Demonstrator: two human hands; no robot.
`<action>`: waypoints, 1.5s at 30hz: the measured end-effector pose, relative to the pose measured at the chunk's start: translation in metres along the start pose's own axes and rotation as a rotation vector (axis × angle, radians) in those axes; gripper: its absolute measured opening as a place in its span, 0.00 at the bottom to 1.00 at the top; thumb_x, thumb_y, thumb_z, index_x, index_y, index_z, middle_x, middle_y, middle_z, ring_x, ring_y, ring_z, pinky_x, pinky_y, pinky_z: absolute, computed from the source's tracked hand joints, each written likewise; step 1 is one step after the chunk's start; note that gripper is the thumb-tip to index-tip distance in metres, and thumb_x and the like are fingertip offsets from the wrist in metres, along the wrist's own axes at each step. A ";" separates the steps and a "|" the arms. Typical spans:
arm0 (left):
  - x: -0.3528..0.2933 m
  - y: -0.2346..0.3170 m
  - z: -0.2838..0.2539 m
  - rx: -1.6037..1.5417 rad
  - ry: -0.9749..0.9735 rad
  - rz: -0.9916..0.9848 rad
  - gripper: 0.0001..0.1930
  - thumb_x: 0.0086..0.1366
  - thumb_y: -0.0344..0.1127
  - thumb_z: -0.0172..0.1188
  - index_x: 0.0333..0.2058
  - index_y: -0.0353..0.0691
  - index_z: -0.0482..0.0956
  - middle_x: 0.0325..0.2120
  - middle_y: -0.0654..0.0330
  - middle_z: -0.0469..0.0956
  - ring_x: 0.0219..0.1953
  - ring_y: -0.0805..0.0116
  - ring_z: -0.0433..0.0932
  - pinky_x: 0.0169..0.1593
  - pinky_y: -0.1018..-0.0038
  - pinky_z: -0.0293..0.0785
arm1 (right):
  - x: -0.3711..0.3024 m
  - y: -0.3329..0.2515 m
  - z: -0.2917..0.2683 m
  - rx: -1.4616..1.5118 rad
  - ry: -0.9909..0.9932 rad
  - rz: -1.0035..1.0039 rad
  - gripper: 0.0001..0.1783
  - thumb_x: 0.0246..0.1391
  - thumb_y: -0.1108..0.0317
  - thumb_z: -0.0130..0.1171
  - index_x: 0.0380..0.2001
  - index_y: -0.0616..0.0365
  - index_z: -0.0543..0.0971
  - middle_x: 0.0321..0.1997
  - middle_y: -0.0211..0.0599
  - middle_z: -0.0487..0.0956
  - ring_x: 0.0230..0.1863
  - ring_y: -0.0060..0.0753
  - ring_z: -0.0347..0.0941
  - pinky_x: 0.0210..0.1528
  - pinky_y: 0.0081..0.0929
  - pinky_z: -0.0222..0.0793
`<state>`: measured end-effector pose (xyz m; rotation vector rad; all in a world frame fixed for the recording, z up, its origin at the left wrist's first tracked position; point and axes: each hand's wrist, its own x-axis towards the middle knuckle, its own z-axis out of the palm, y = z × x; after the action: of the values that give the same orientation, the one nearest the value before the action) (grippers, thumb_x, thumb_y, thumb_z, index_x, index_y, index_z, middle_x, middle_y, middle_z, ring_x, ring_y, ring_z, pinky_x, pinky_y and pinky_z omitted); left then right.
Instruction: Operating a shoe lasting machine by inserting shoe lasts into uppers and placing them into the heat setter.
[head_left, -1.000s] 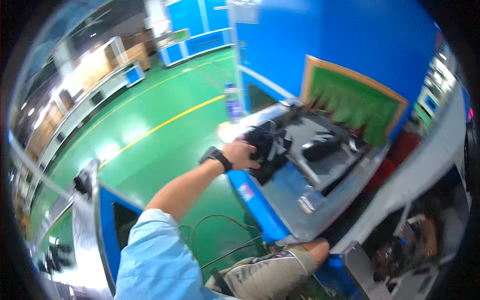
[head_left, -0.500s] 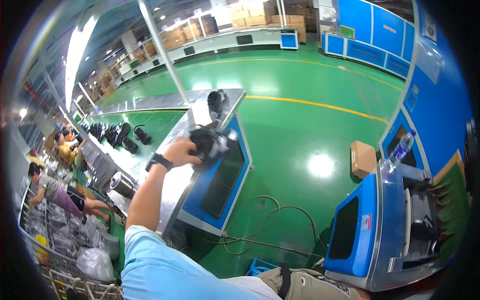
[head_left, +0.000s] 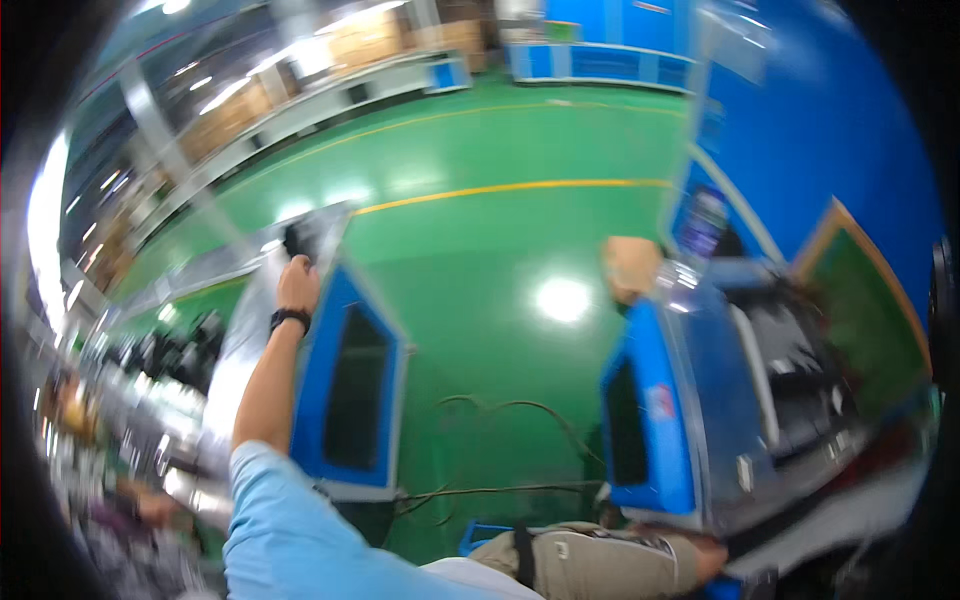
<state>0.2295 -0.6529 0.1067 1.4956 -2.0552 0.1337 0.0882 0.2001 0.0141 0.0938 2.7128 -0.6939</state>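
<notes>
My left hand point(head_left: 299, 284), wearing a black wristband, reaches out over the far end of the metal-topped bench point(head_left: 240, 350). Its fingers are curled closed against a black shoe point(head_left: 293, 240), whose outline is smeared by motion and partly covered by the hand. The bench has a blue side point(head_left: 322, 455) with a dark panel. No part of my right hand shows.
Several black shoes point(head_left: 170, 350) lie left of the bench. To the right stands a blue-and-metal machine point(head_left: 645, 430) with a plastic bottle point(head_left: 702, 225) on it and a cardboard box point(head_left: 631, 268) behind. A hose point(head_left: 520, 488) crosses the green floor.
My left hand has moved along the bench from its middle to its far end, where a black shoe stood. The view has swung right, so the bench sits further left.
</notes>
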 end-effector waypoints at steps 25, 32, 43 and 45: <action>-0.475 1.019 0.194 -0.848 -0.837 0.976 0.55 0.49 0.55 0.74 0.64 0.24 0.55 0.56 0.40 0.72 0.58 0.48 0.74 0.61 0.65 0.70 | 0.002 -0.012 0.008 0.405 0.146 0.514 0.25 0.66 0.60 0.58 0.63 0.55 0.73 0.41 0.39 0.82 0.39 0.35 0.76 0.43 0.32 0.71; -0.426 0.915 0.125 -1.594 -1.995 0.201 0.28 0.54 0.29 0.66 0.55 0.32 0.71 0.41 0.55 0.82 0.41 0.63 0.82 0.47 0.67 0.77 | -0.010 0.002 0.033 0.426 0.201 0.436 0.26 0.66 0.60 0.57 0.64 0.56 0.71 0.43 0.40 0.82 0.41 0.33 0.75 0.44 0.29 0.69; -0.466 0.541 -0.084 -1.410 -1.741 1.560 0.50 0.46 0.48 0.80 0.62 0.33 0.63 0.49 0.48 0.74 0.53 0.64 0.73 0.55 0.67 0.69 | 0.052 -0.105 -0.037 1.532 0.533 -0.455 0.34 0.59 0.80 0.57 0.68 0.56 0.63 0.59 0.43 0.74 0.52 0.37 0.75 0.54 0.29 0.70; -0.461 0.548 -0.116 -1.425 -1.658 1.689 0.49 0.45 0.49 0.81 0.60 0.31 0.65 0.37 0.44 0.77 0.42 0.63 0.78 0.46 0.68 0.73 | 0.037 -0.103 -0.038 1.519 0.413 -0.366 0.32 0.57 0.83 0.55 0.66 0.56 0.66 0.60 0.43 0.74 0.53 0.37 0.74 0.56 0.31 0.70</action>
<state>-0.1252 -0.0199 0.1050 -1.6547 -2.3637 -1.8606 0.0266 0.1274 0.0798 0.0911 1.8088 -2.8608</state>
